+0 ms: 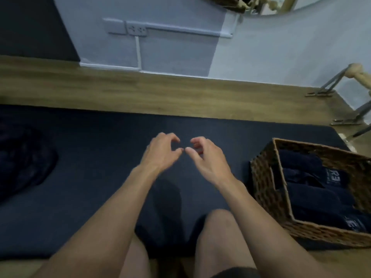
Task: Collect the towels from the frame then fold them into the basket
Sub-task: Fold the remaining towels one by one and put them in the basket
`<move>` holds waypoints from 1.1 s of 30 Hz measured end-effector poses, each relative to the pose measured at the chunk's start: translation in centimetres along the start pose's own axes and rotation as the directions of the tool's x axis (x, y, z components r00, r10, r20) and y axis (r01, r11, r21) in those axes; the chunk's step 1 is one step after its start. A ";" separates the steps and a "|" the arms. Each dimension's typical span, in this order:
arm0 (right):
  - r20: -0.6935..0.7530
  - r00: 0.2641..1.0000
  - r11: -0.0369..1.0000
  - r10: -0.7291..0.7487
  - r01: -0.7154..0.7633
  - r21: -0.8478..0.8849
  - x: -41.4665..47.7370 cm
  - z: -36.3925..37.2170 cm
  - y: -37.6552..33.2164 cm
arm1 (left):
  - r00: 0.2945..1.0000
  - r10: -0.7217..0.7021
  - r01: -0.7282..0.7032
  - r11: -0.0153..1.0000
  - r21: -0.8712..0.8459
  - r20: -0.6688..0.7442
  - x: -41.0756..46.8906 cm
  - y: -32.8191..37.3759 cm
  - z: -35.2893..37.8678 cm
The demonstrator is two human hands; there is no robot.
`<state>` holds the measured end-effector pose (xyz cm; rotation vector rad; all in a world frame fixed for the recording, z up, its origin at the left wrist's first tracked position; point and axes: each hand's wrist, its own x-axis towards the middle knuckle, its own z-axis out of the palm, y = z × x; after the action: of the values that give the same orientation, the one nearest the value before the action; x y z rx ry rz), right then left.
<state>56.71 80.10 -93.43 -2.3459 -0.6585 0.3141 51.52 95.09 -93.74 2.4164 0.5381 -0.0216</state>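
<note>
My left hand (162, 151) and my right hand (204, 155) hover side by side over the middle of a dark navy mat (100, 187). Their fingers are loosely curled, the thumb tips nearly meet, and neither holds anything. To the right, on the mat's edge, stands a woven wicker basket (267, 197). Several folded dark navy towels (313, 191) lie inside it, some showing white labels. A crumpled dark towel heap (24, 157) lies on the mat at the far left. The wooden frame (355, 71) with metal feet shows at the right edge; no towel is visible on it.
My bare knees (218, 227) rest at the mat's near edge. Wooden floor (160, 93) runs between the mat and a pale wall with a power socket (137, 28). A round mirror's lower rim (281, 11) is at the top.
</note>
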 end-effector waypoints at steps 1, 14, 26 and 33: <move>0.041 0.998 0.999 -0.039 0.039 0.004 0.6 2.0 -1.9 | 0.998 -0.055 0.055 0.998 -0.010 -0.030 -0.7 -2.6 -1.6; 0.515 0.809 0.955 -0.283 0.288 0.074 5.8 30.2 -19.9 | 0.662 -0.660 0.630 0.746 -0.213 -0.355 -9.6 -33.1 -12.0; 0.603 0.732 0.945 -0.316 0.301 0.130 9.1 46.7 -28.5 | 0.408 -0.760 0.597 0.641 -0.483 -0.506 -8.7 -45.5 -11.3; 0.581 0.785 0.962 -0.216 0.071 0.262 10.9 47.1 -28.9 | 0.314 -0.797 0.495 0.601 -0.627 -0.515 -5.7 -43.9 -11.8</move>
<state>36.91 130.18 -109.83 -1.9404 -1.0360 1.0451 27.99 130.97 -109.92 1.5390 1.7690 0.7397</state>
